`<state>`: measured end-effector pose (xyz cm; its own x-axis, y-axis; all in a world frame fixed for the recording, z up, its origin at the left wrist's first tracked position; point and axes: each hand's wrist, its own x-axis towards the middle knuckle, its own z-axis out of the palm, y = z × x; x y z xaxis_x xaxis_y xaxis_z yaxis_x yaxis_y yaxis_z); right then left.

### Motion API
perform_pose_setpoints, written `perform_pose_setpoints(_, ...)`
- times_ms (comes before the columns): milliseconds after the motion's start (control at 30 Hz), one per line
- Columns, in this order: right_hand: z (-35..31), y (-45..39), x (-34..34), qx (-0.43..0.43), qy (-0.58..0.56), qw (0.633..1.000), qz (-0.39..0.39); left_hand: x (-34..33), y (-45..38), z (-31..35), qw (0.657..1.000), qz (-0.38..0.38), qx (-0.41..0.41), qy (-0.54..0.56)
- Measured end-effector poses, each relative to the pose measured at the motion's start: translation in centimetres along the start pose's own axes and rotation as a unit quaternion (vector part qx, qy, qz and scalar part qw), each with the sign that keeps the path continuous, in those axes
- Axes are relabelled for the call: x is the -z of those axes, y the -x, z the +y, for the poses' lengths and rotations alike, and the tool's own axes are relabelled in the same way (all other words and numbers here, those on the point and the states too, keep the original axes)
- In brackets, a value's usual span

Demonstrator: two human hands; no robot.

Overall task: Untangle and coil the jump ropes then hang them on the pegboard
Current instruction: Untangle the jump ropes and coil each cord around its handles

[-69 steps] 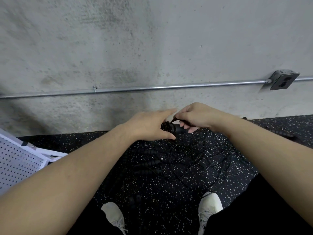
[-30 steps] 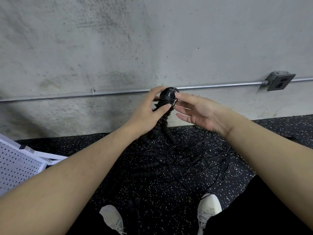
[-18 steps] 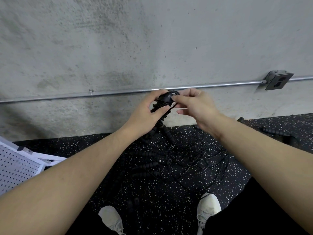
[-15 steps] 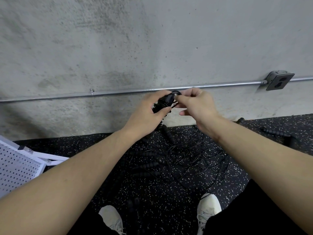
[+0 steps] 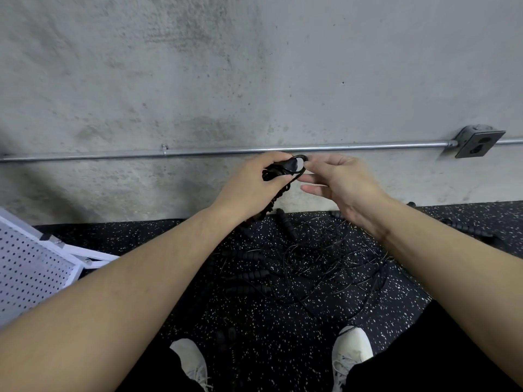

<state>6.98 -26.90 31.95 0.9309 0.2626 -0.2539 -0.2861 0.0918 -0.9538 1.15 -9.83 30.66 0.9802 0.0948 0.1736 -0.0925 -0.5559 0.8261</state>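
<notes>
A jump-rope handle is held up in front of the concrete wall by 2 hands

The black ribbed handle [image 5: 285, 168] is wrapped by the curled fingers of the left hand [image 5: 252, 188], while a thin cable loop [image 5: 302, 159] at its top is pinched by the right hand [image 5: 339, 179], lower fingers loosely extended. The remaining tangled jump ropes [image 5: 317, 264] are spread on the speckled rubber floor [image 5: 283, 321]; a white pegboard [image 5: 31, 273] is seen at the left

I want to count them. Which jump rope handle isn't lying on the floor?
The handle gripped in the left hand, up by the wall pipe. The others lie on the floor.
</notes>
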Motion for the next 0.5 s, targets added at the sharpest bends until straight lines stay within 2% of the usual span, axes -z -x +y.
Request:
perform_pose_setpoints(100, -0.4, 0.1, 0.4, -0.01, 0.007, 1.0, -0.021, 1.0, -0.1, -0.2, 0.999, -0.037, 0.005, 0.016)
perform_pose_setpoints(300, -1.2, 0.4, 1.4, -0.118, 0.013, 0.984, -0.131, 2.7, 0.2, -1.4, 0.987, -0.124, 0.043, 0.093)
perform_pose_setpoints(400, -1.0, 0.4, 0.9, -0.11, 0.047, 0.984, -0.132, 2.7, 0.1, -1.7, 0.983, -0.133, 0.047, 0.12)
perform_pose_setpoints(500, -0.7, 0.3, 0.9, -0.092, 0.093, 0.981, -0.145, 2.7, -0.2, -1.8, 0.985, -0.162, 0.026, 0.059)
